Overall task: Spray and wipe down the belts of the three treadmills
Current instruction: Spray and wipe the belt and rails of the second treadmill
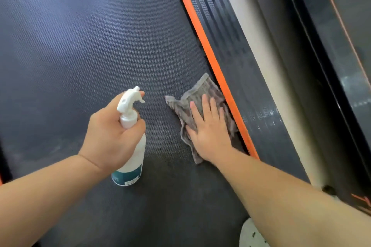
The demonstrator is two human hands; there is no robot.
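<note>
Head view: belt [90, 36] wipe.
Pressing cloth [197, 91] w/ flat R hand [208, 132] at belt's right edge; gripping spray bottle [128, 104] w/ L hand [108, 134].

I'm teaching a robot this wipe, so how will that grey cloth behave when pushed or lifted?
Probably floppy: the grey cloth lies crumpled with folds, so lifted it would likely droop. Pushed under the flat right hand, it may bunch, since the belt looks finely textured. It seems thin, so likely light.
</note>
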